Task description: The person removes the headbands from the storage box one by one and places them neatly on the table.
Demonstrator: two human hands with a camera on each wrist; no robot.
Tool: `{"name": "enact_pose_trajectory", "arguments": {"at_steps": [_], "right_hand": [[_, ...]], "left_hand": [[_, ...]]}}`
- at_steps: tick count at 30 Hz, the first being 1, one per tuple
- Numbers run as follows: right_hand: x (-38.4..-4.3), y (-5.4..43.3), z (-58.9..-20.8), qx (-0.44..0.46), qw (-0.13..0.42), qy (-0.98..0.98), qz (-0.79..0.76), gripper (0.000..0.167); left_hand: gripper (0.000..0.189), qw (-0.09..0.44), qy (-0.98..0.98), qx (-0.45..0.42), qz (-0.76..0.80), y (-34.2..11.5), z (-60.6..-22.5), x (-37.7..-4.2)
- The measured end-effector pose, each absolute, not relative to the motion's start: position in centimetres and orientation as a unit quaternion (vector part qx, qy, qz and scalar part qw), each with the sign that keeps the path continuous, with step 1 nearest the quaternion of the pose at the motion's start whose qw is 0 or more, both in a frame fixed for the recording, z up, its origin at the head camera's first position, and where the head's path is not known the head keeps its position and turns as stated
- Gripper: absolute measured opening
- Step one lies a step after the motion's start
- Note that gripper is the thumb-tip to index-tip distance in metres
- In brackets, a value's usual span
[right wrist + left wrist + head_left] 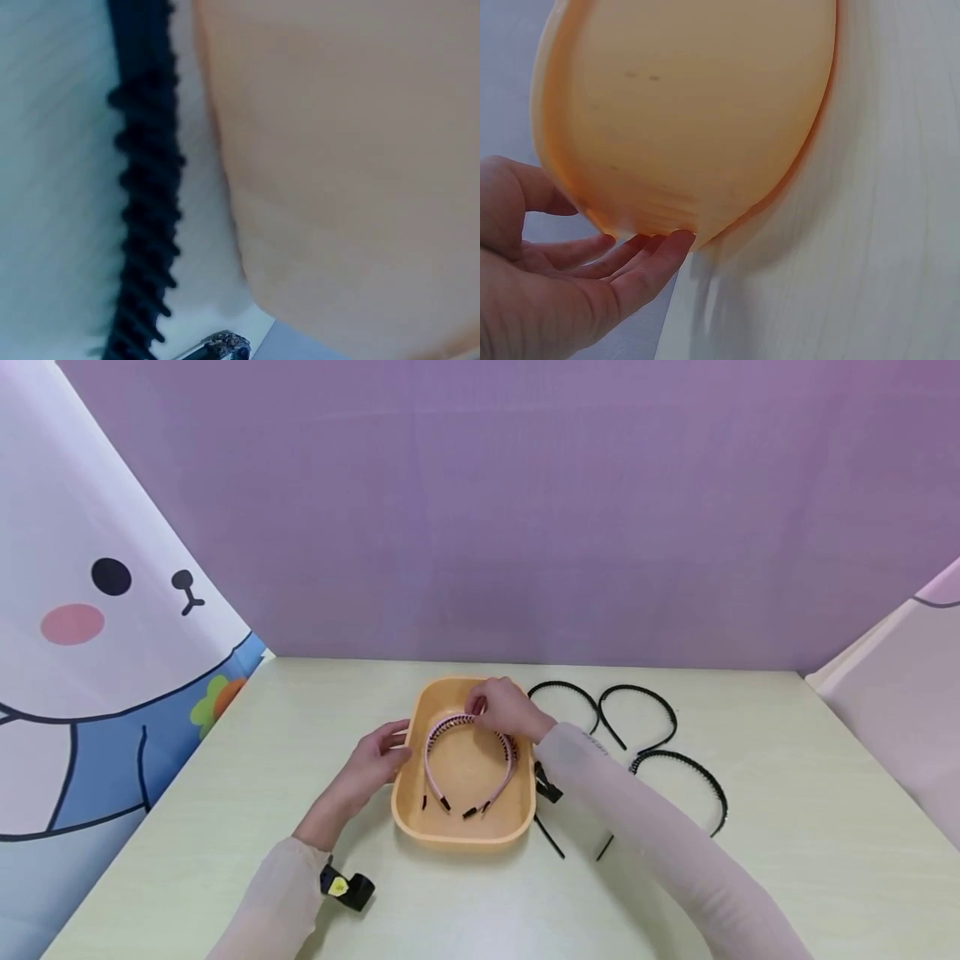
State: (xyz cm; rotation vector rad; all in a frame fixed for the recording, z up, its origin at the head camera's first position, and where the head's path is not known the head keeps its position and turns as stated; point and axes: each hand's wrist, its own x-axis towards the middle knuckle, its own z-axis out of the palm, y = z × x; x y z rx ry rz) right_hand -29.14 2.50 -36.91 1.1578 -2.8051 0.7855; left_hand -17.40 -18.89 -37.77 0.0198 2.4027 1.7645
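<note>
A yellow plastic basket [462, 841] sits on the table with pink toothed headbands [429, 768] inside; their exact number is hard to tell where they overlap. My left hand [378, 752] holds the basket's left side. In the left wrist view, that hand's thumb is at the rim and its fingertips touch the outer wall of the basket [690, 112]. Over the basket's far right part, my right hand [506, 706] pinches the top of a pink headband, its fingertips partly hidden. The right wrist view shows the basket wall [352, 165], not the right hand.
Several black headbands [651, 692] lie on the table right of the basket, partly under my right forearm. One black toothed headband [146, 202] lies close beside the basket wall. A purple backdrop [525, 527] stands behind the table [787, 760].
</note>
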Motion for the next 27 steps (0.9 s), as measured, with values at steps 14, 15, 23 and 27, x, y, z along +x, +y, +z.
{"name": "enact_pose_trajectory", "arguments": {"at_steps": [14,15,23,27], "right_hand": [[-29.2,3.3,-35.7,0.342,-0.032,-0.884,0.317,0.012],[-29.2,3.3,-35.7,0.341,-0.033,-0.882,0.323,0.013],[-29.0,3.9,-34.7,0.342,-0.042,-0.868,0.357,0.014],[-29.0,4.3,-34.4,0.338,-0.048,-0.868,0.361,0.013]], "left_hand": [[0.051,0.081,0.799,0.004,0.596,-18.6,-37.5,-17.2],[0.051,0.081,0.8,0.005,0.595,-18.6,-37.5,-17.2],[0.051,0.082,0.803,0.0,0.591,-18.7,-37.6,-17.2],[0.051,0.082,0.804,-0.001,0.589,-18.7,-37.6,-17.2]]}}
